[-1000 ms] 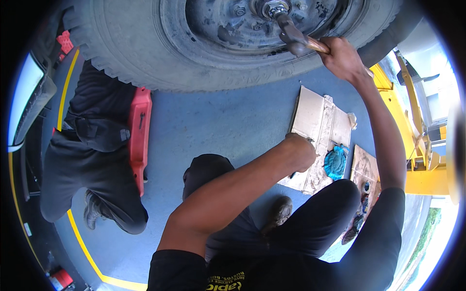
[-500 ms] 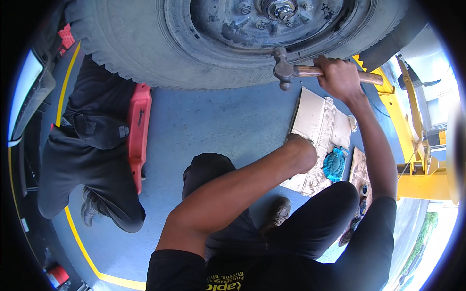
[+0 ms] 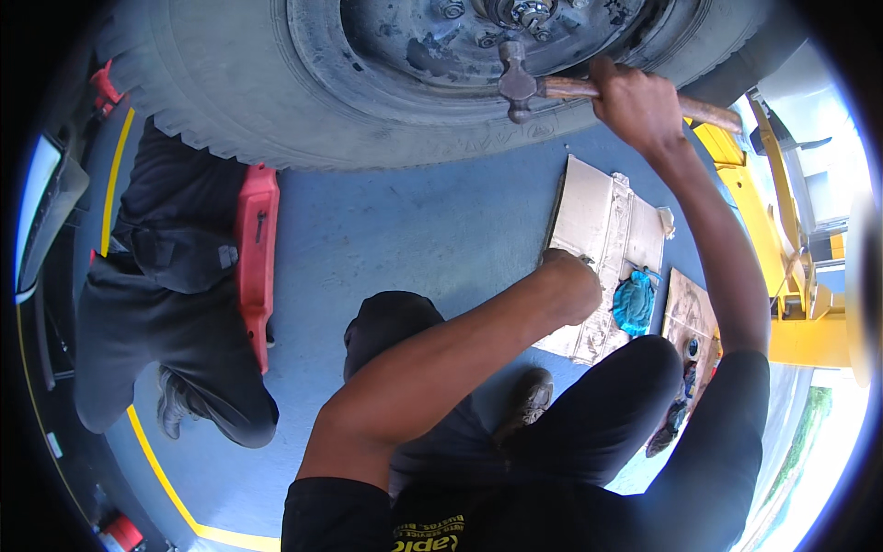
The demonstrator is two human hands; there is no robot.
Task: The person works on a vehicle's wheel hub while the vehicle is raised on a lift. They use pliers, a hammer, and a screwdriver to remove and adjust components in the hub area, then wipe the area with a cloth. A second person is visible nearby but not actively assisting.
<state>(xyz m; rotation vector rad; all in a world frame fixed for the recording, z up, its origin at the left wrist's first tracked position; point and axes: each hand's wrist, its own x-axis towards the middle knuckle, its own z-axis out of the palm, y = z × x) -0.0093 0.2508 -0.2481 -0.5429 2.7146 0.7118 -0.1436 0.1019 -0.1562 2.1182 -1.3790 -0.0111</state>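
My right hand (image 3: 641, 108) is wrapped round the wooden handle of a ball-peen hammer (image 3: 517, 85). The hammer is held up in front of the big wheel, its steel head overlapping the rim just below the hub (image 3: 529, 13); whether it touches cannot be told. My left hand (image 3: 572, 283) is curled closed above a flattened piece of cardboard (image 3: 589, 198), fingers turned away, so anything in it is hidden. Right of that hand, a blue cloth (image 3: 635, 302) lies crumpled on the cardboard. Across the top stretches the wheel's chunky-treaded tyre (image 3: 230, 101).
At left, another person in dark clothes (image 3: 175, 322) is down on the floor beside a red creeper board (image 3: 258, 248), upper body under the vehicle. Yellow lift parts (image 3: 809, 340) stand at right. Small parts lie on a second cardboard piece (image 3: 685, 308). A yellow line (image 3: 156, 460) marks the blue floor.
My right hand has raised the hammer, its head going up and slightly left toward the hub. The left hand stays closed in nearly the same place. The view has shifted a little.
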